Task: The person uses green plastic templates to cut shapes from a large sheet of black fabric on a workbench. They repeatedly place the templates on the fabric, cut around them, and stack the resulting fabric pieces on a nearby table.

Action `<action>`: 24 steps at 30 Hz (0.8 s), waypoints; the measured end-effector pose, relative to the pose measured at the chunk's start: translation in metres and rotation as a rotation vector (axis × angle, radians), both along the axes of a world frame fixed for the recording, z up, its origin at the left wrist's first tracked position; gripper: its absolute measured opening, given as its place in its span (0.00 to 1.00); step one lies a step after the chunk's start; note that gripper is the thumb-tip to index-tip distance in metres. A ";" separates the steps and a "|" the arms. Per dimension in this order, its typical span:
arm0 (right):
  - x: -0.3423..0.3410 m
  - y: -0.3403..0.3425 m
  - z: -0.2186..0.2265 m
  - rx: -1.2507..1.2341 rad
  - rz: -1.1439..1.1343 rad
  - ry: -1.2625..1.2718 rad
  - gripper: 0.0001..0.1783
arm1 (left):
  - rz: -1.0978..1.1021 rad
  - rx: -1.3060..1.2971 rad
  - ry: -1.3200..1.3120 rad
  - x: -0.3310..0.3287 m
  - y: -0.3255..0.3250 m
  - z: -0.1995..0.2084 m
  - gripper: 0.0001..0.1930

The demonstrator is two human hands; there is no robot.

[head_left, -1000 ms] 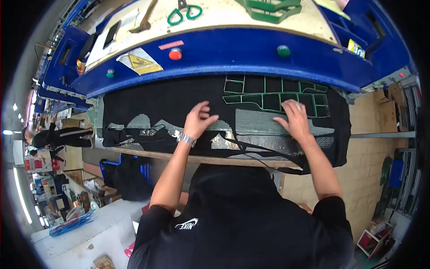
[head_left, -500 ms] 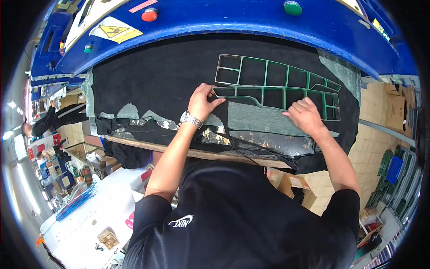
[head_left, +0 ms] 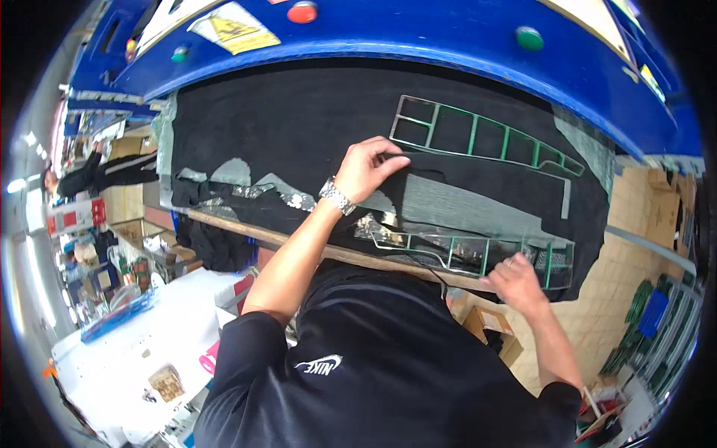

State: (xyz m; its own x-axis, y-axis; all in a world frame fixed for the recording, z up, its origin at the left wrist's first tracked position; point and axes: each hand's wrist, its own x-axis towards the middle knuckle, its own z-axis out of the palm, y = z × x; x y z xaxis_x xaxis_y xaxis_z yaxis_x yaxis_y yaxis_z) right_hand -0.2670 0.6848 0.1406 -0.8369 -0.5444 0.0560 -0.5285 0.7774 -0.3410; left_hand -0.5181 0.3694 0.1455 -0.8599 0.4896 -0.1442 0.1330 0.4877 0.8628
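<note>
Two hands at work over black cloth [head_left: 284, 119] before a blue press [head_left: 418, 33]. The left hand [head_left: 366, 172], with a watch [head_left: 337, 196] at its wrist, lies at the lower left end of the far frame [head_left: 472, 134], a green divided outline flat on the cloth. Its thumb and forefinger tips are close together; whether they pinch cloth cannot be told. The right hand [head_left: 517, 284], fingers curled, is at the lower rim of the near frame [head_left: 485, 257], which lies over scraps along the board edge [head_left: 276, 237]; whether it grips the rim cannot be told. Between the frames, a grey-green surface [head_left: 470, 201] shows through.

Markings: a yellow-and-white label [head_left: 235, 28] on the press, its print too blurred to read, left of a red button [head_left: 302, 12]; a white lettered logo [head_left: 320, 365] on the black shirt [head_left: 418, 366]. A green button [head_left: 529, 38] sits farther right.
</note>
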 end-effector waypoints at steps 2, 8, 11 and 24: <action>0.002 -0.020 -0.013 -0.014 -0.013 0.007 0.19 | -0.158 0.116 0.082 0.007 -0.013 0.047 0.07; -0.021 -0.050 -0.011 0.012 -0.121 -0.333 0.15 | -0.400 0.450 0.106 0.025 -0.045 0.134 0.07; -0.081 -0.086 0.084 -0.265 -0.293 -0.216 0.24 | -0.520 0.444 0.211 0.030 -0.063 0.149 0.07; -0.233 -0.320 0.219 -0.489 0.233 -0.060 0.09 | -0.156 0.800 0.207 0.031 -0.191 0.094 0.33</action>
